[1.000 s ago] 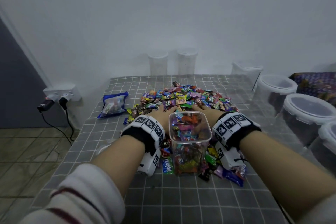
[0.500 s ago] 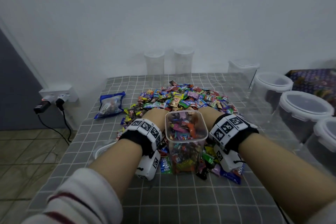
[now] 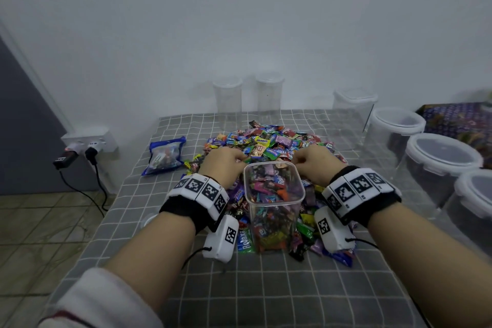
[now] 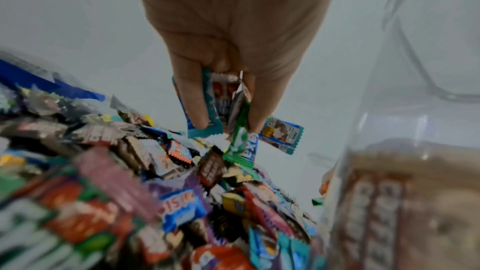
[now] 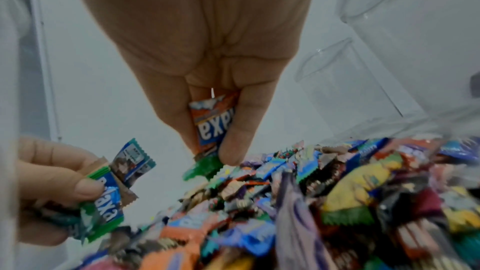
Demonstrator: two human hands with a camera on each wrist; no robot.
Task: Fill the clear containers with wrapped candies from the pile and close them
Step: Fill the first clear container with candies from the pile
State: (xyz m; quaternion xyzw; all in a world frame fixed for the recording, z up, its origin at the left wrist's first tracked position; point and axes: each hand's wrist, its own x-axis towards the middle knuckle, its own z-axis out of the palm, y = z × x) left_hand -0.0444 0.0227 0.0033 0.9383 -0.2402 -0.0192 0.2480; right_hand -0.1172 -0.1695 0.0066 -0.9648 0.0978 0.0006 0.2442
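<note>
Head view: square clear container (image 3: 274,202), lid off, stands upright at the near edge of the candy pile (image 3: 266,144), filled with mixed wrapped candies to just short of its rim. Left hand (image 3: 223,165) and right hand (image 3: 314,165) sit on either side of it, over the pile, fingers curled downward; what they hold is hidden from here. Both wrists wear black bands with white marker blocks.

Left wrist view: the left hand (image 4: 233,48) shows its grip clenched on several wrapped candies (image 4: 221,106), among them teal, green and blue wrappers pinched between the fingers above the pile (image 4: 130,192). The container's clear wall (image 4: 405,151) fills the right edge, blurred.

Right wrist view: the right hand (image 5: 207,59) pinches an orange-and-blue wrapped candy (image 5: 213,122) with a green one below it, just above the pile (image 5: 337,202). The left hand (image 5: 52,184) appears at lower left, holding its bundle of wrappers. This view alone shows both grips at once.

Surroundings, head view: tabletop (image 3: 266,287) covered by a grey cloth with a white grid. A blue candy bag (image 3: 165,154) lies left of the pile. Two tall clear containers (image 3: 250,98) stand at the back by the pale wall; a square one and three round white-rimmed tubs (image 3: 436,162) line the right side. A wall socket (image 3: 87,141) with plugs is at left, above a tiled floor.
</note>
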